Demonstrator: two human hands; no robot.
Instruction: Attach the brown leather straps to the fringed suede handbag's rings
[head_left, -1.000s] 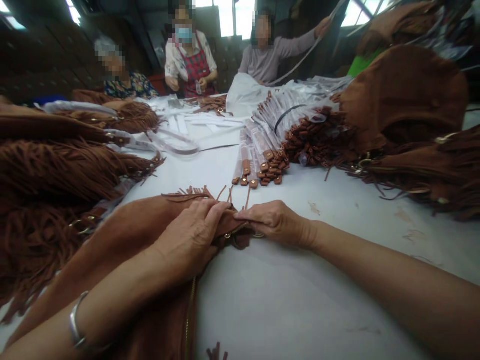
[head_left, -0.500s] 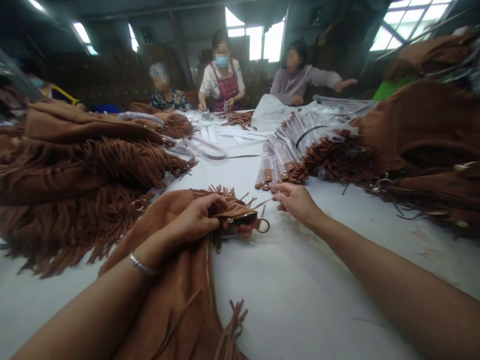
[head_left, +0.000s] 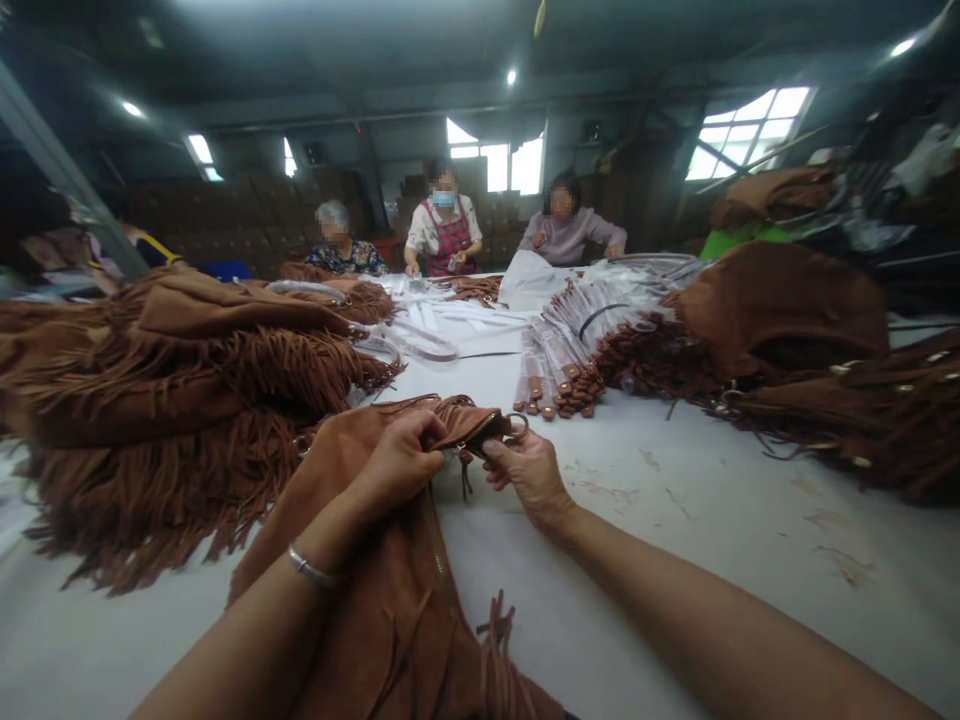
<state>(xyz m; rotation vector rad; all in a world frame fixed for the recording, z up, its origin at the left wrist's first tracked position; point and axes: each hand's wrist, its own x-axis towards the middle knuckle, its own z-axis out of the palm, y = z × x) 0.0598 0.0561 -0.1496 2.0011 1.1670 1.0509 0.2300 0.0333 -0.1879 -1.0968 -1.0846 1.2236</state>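
A brown fringed bag [head_left: 352,590] with a long zipper lies on the table in front of me, its zipped corner pointing away. My left hand [head_left: 409,450] is closed on the bag's edge beside that corner, thumb and fingers pinching the material. At the corner's tip, my right hand [head_left: 529,472] grips the bag close to the zipper's end. A metal ring [head_left: 517,425] sticks out just above the right fingers. Part of the corner is hidden behind those fingers. Fringe strips [head_left: 501,640] hang from the bag's near side.
Stacked fringed bags [head_left: 187,420] fill the left. Plastic-wrapped straps [head_left: 562,350] lie bundled right of centre, beside more brown bags [head_left: 780,310]. Brown scraps [head_left: 847,565] litter the white table [head_left: 660,560]. Across it sit or stand several people, one in a checked apron [head_left: 452,240].
My right hand has let go of a thin fringe strip and come back left to the bag's corner. My left hand keeps its hold. The head view has tilted up.
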